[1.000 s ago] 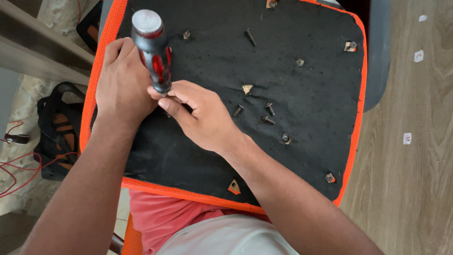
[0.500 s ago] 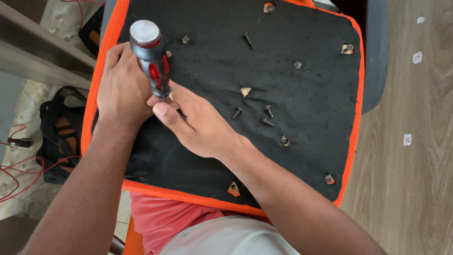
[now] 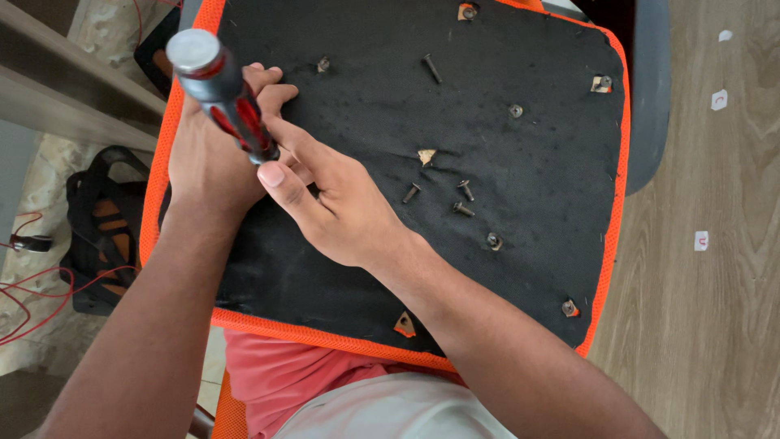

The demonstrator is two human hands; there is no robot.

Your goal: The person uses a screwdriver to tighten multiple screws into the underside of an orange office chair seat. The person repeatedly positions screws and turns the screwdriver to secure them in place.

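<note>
A black fabric panel (image 3: pixel 520 146) with an orange mesh rim lies across my lap. A screwdriver (image 3: pixel 223 93) with a black and red handle and a grey cap stands nearly upright at the panel's left side. My left hand (image 3: pixel 207 158) wraps around its lower part from behind. Fingers of my right hand (image 3: pixel 337 203) pinch the same spot near the handle's base. The tip is hidden by my hands. Loose dark screws (image 3: pixel 463 195) lie to the right of my right hand, and another screw (image 3: pixel 432 68) lies farther up.
Small nuts and torn holes with orange showing (image 3: pixel 404 324) dot the panel. A wooden floor (image 3: pixel 715 268) lies to the right with small white tags on it. A black bag (image 3: pixel 93 236) and red wires sit on the left, below a wooden ledge.
The screwdriver's handle has tilted a little to the left, and my right-hand fingers have shifted around its base. The panel and screws lie as before.
</note>
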